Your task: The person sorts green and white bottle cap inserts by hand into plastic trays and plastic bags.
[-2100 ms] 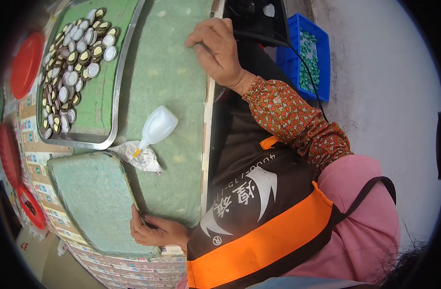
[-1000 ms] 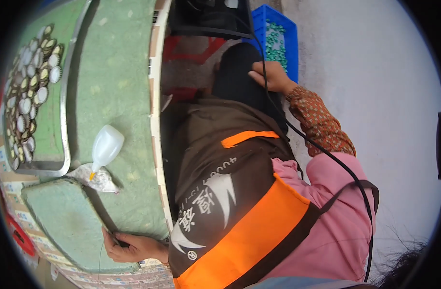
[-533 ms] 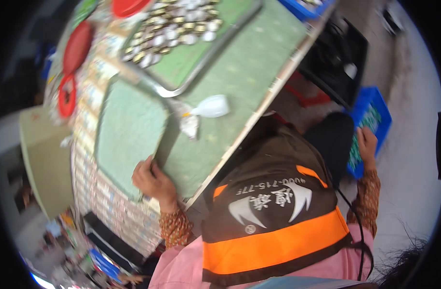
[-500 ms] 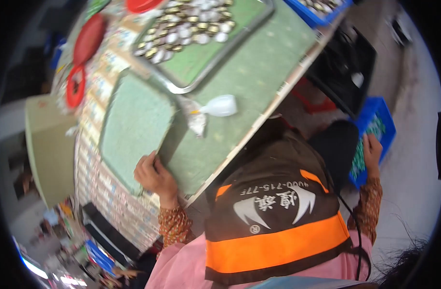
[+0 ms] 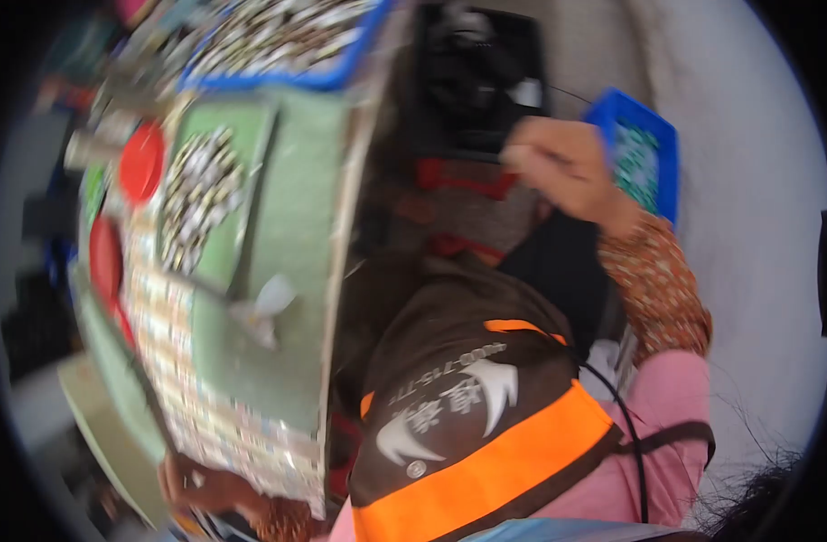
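At the lower left, my left hand (image 5: 205, 488) is closed on the near end of a pale green board (image 5: 124, 348). The board stands tilted up along the table's far left side, so mostly its edge shows. My right hand (image 5: 562, 167) is raised off to the right of the table, above my lap, blurred and with its fingers curled together. Whatever it may hold is hidden. Just beyond it is a blue bin (image 5: 671, 172) with small green pieces (image 5: 635, 163). A small white squeeze bottle (image 5: 275, 294) lies on the green tabletop (image 5: 296, 217).
A metal-rimmed tray (image 5: 255, 199) carries many small round silvery and gold pieces (image 5: 196, 194). Behind it sits a blue tray (image 5: 345, 77) of similar pieces. Red lids (image 5: 142, 163) lie at the left. A black crate (image 5: 485, 135) stands beside the table.
The board has moved left and tipped up in my left hand, uncovering the patterned tabletop. My right hand has come up from the blue bin. The whole view has turned.
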The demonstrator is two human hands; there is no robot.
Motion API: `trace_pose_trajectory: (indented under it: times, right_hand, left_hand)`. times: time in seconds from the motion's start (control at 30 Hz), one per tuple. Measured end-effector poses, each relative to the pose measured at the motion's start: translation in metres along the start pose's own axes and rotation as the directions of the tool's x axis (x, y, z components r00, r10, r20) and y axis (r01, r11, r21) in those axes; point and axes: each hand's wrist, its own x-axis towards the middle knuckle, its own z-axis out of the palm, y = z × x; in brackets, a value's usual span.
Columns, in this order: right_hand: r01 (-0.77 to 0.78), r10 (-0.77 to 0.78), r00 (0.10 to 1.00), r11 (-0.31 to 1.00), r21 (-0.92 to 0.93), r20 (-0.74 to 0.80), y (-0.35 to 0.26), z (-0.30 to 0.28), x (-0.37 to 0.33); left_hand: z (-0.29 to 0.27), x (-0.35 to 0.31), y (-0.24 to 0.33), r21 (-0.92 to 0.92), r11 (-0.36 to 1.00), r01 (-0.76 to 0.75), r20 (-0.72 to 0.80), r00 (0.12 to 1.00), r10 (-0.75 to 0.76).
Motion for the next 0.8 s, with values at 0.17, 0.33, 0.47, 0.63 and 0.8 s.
trace_pose_trajectory:
  times: [0.17, 0.33, 0.47, 0.63, 0.8]
  right_hand:
    - [-0.126, 0.115, 0.992, 0.758, 0.640, 0.060, -0.033, 0.030, 0.026]
    - [-0.049, 0.259, 0.960, 0.525, 0.850, -0.104, -0.062, -0.022, -0.003]
    - [0.195, 0.564, 0.733, 0.360, 0.912, -0.379, -0.073, -0.047, -0.040]
    - [0.115, 0.712, 0.201, 0.665, 0.738, -0.673, -0.069, -0.065, -0.124]
    - [0.063, 0.490, -0.187, 0.871, 0.487, -0.851, -0.059, -0.118, -0.201]
  left_hand:
    - [0.034, 0.122, 0.036, 0.090, 0.750, -0.656, -0.112, 0.741, 0.662]
    - [0.038, 0.219, 0.182, -0.220, 0.241, -0.945, -0.129, 0.273, 0.953]
    - [0.063, 0.225, 0.301, -0.394, -0.204, -0.896, -0.548, 0.051, 0.835]
    - [0.100, 0.190, 0.436, -0.323, -0.478, -0.817, -0.859, 0.041, 0.510]
    - [0.096, 0.152, 0.571, -0.383, -0.451, -0.806, -0.849, 0.115, 0.515]
